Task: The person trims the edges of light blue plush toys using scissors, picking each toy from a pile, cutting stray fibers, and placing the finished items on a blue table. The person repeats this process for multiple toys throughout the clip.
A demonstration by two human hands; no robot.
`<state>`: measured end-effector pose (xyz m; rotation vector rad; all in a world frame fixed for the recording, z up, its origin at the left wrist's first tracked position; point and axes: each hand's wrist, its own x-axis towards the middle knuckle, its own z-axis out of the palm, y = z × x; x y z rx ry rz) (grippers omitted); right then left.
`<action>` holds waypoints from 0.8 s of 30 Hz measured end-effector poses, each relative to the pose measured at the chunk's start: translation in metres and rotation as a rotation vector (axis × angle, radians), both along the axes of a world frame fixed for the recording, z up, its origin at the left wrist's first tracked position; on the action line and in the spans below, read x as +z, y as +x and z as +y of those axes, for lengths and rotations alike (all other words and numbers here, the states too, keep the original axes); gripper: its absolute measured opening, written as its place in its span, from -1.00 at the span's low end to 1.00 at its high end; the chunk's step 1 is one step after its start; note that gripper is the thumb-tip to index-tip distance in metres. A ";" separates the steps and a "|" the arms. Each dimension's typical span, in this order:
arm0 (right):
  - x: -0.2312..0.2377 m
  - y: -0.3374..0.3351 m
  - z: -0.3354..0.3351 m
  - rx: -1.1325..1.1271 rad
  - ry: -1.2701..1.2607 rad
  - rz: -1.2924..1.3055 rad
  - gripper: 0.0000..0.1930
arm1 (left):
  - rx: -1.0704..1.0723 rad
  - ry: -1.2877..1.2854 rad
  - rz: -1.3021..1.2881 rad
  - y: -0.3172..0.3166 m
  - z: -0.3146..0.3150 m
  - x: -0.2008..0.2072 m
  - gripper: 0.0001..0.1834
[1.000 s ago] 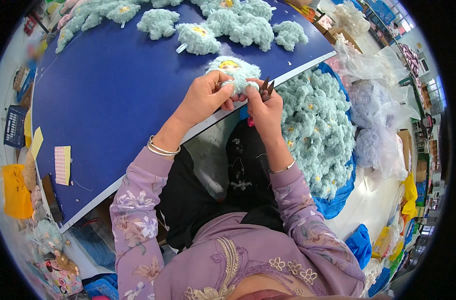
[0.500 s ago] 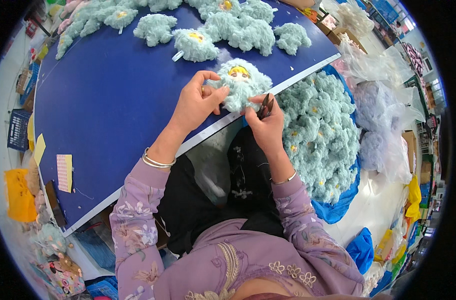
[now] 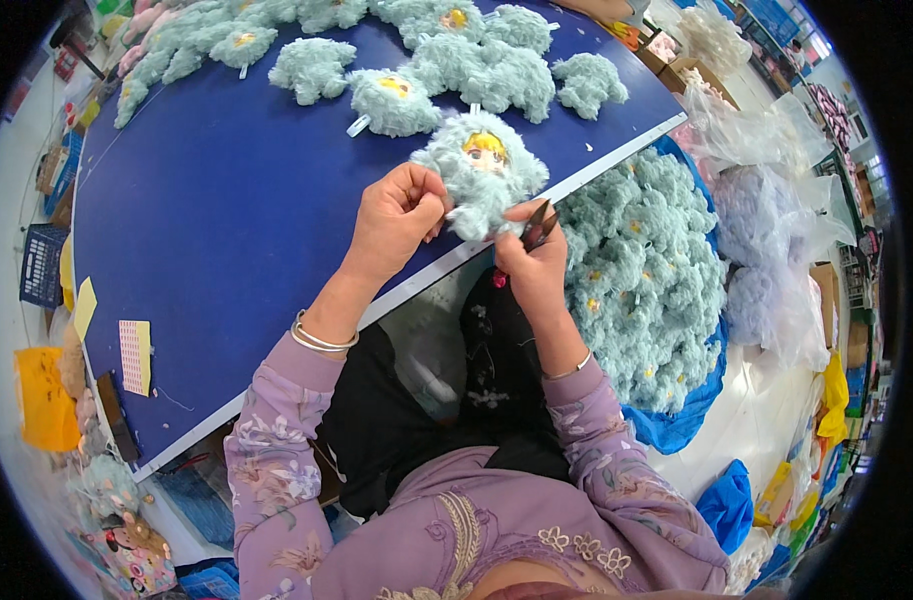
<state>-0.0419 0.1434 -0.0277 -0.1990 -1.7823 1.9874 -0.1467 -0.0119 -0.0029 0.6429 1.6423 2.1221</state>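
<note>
Pale blue-green fluffy plush toy with a small yellow-haired doll face (image 3: 483, 180): located at the near edge of the dark blue bench (image 3: 236, 220) with pale metal edging, face turned up, a white loop tag at its top. The left hand (image 3: 401, 220) has thumb and fingers pinched narrow against the toy's left side; whether fur is caught between them cannot be told. The right hand (image 3: 533, 258) is closed, thumb and forefinger on the toy's lower right part, with small dark-bladed scissors (image 3: 539, 228) carried in the same hand, blades pointing up and away from the wearer. Just beyond the toy, a similar blue-green plush piece with a white tag (image 3: 394, 103) lies on the bench; further matching pieces (image 3: 511, 75) are grouped along the far side. To the right of the bench, a heap of blue-green plush pieces (image 3: 641, 290) sits in a bright blue plastic sack (image 3: 711, 375). Beyond it stand translucent plastic bags with pale lilac contents (image 3: 761, 270). Near the bench's left end lies a yellow-edged sheet with a small pink pattern (image 3: 135, 357).
</note>
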 end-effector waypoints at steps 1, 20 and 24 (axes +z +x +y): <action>0.003 0.000 -0.001 0.018 -0.139 0.005 -0.82 | -0.006 0.003 -0.007 -0.001 0.000 0.000 -0.91; 0.029 0.012 0.037 0.129 -0.319 -0.117 -0.72 | 0.573 -0.779 0.900 -0.092 0.016 -0.012 -0.36; 0.031 -0.006 0.027 0.143 -0.227 -0.169 -0.71 | 0.474 -0.611 0.814 -0.077 0.000 -0.009 -0.46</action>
